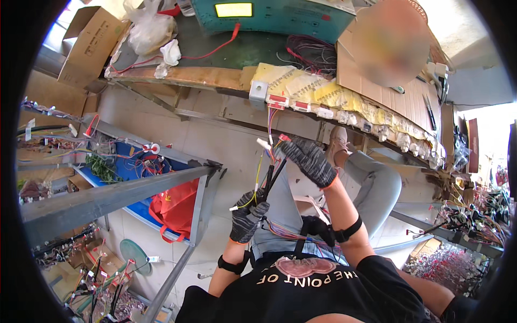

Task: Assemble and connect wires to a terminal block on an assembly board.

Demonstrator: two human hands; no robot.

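A wire harness (269, 180) with black sleeving, thin coloured wires and small plugs hangs before my lap. My left hand (249, 218), in a grey-black knit glove, is closed around its lower part, where a yellow wire ends in a small white plug (233, 208). Higher up, my gloved right hand (308, 161) is closed at a red connector (284, 138), its fingertips against it. Beside that connector sticks out a white connector (263, 144). Coloured wires (271, 121) run up from here to a red-and-white socket (278, 102) on the bench edge. More wires (285, 231) lie across my lap.
Along the bench front runs a row of sockets (353, 119) below yellow paper strips (301, 86). A teal box with a lit screen (233, 9) stands on the bench beside cardboard (371, 89). Left, a grey metal frame (118, 196) crosses a blue bin (134, 207) holding a red bag (176, 207).
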